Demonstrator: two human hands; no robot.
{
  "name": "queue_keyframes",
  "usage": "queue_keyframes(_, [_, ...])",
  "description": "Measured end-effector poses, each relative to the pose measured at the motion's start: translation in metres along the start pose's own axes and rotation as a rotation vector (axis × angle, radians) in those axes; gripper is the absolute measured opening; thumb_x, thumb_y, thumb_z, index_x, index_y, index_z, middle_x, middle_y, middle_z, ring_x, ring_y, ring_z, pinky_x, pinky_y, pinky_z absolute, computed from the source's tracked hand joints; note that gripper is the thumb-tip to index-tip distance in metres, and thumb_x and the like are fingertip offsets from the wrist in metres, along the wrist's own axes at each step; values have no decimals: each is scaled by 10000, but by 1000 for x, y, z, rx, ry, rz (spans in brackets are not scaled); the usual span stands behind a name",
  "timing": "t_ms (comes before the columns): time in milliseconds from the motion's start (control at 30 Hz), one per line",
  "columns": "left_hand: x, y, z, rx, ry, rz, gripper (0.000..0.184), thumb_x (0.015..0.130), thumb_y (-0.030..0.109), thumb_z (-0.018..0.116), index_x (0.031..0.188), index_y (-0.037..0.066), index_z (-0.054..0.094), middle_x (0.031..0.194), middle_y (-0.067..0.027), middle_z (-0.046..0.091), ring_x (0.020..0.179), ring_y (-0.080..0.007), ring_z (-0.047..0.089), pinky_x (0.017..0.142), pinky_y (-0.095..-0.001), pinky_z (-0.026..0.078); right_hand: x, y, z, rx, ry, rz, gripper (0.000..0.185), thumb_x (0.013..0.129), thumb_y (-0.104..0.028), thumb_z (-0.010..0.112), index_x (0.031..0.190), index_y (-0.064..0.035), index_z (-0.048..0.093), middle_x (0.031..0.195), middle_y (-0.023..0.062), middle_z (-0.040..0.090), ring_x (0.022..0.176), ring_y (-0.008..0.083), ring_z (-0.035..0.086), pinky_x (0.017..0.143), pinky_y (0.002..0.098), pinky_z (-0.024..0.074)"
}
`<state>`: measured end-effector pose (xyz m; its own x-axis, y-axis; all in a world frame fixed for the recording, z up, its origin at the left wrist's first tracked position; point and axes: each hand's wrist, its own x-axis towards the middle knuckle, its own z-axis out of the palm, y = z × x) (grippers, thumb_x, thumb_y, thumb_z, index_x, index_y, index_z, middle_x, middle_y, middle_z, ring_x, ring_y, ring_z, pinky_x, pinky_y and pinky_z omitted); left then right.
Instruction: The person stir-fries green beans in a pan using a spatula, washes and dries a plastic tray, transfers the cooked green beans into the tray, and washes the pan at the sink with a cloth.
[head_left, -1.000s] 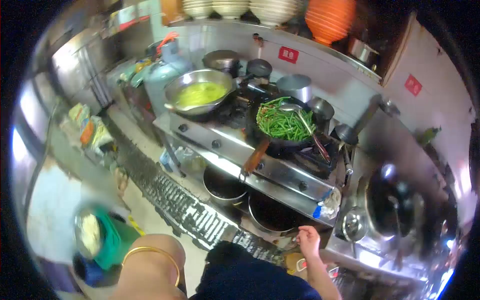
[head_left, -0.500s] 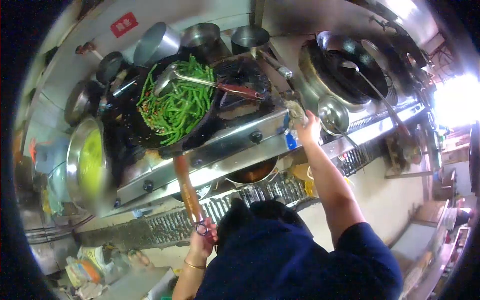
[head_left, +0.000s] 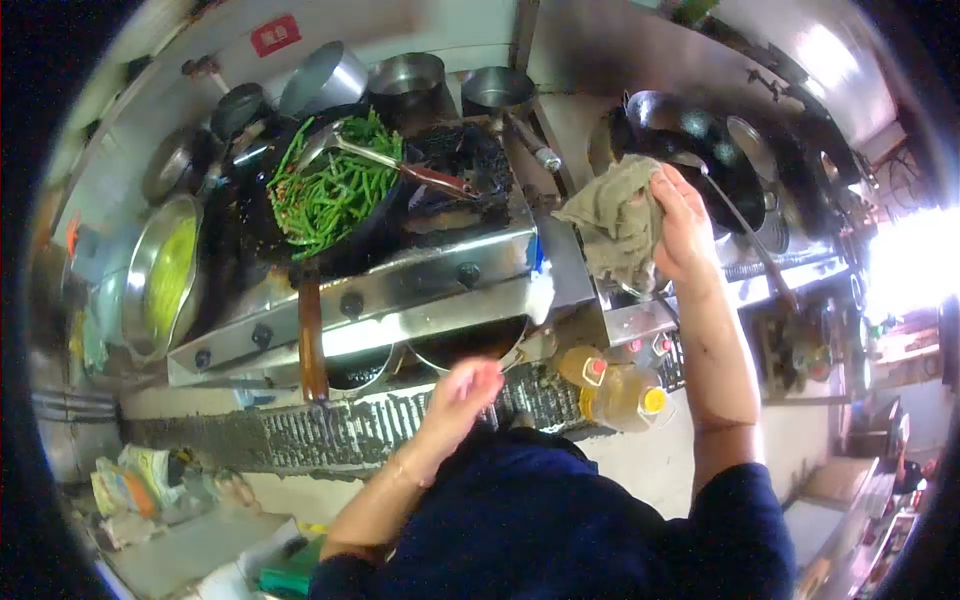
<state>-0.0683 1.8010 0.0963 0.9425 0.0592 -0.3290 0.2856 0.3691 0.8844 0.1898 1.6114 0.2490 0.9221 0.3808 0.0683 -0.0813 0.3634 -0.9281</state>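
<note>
My right hand (head_left: 685,225) grips a grey-green cloth (head_left: 617,210) held up over the right side of the stove. In front of the stove, near my body, my left hand (head_left: 462,398) hangs in the air, holding nothing; its fingers look loosely apart, slightly blurred. At the left burner sits a wok (head_left: 375,232) full of green beans (head_left: 345,190), its wooden handle (head_left: 312,340) pointing toward me. A ladle (head_left: 385,160) with a red-brown handle rests across the beans.
A steel bowl (head_left: 190,290) with yellow-green contents stands at left. Pots (head_left: 405,78) line the back. On the right is a dark wok (head_left: 735,165) with a long-handled ladle (head_left: 745,225). Oil jugs (head_left: 625,395) stand below the stove's front edge.
My left hand has let go of the wok handle and moved right. My right hand has lifted the cloth off the stove's front edge, up and to the right.
</note>
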Motion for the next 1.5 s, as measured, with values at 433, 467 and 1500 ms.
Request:
queue_keyframes(433, [2,-15,85,-302,-286,-51,462,875,94,643,1309,44,489,1224,-59,584,1096,-145,556,966,-317,435,-127,50,-124,-647,-313,365,238,933,-145,519,1100,11,585,906,106,635,842,135,575,785,290,464])
queue_keyframes(467, [-11,-22,81,-164,-354,-53,419,846,44,649,1244,50,521,1140,-27,593,1058,-132,554,933,-310,446,-142,55,-131,-720,-362,401,234,929,-127,513,1106,11,579,909,105,634,844,136,575,788,283,460])
queue_keyframes(1500, [-195,66,-34,60,473,376,173,866,195,675,924,85,554,826,52,558,750,-39,501,678,-201,419,-147,89,43,-154,-699,438,170,787,-48,564,955,-31,544,844,-4,555,772,73,516,674,244,437])
